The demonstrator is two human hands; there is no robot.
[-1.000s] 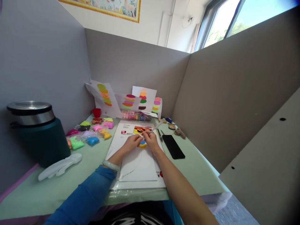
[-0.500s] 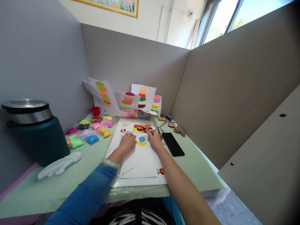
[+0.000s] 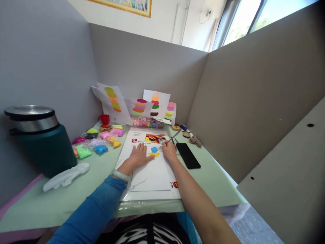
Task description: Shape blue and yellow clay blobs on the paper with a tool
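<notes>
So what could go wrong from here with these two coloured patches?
The left hand lies flat on the white paper, its thumb at the edge of the yellow patch; a slip might smudge or dent it.

The right hand holds a fork with its tines close beside the blue patch; a careless move could scratch or drag it.

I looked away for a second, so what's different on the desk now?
The left hand moved leftward and now lies spread on the paper. The right hand shifted slightly right, still holding the fork. The phone and clay packets stayed put.
</notes>
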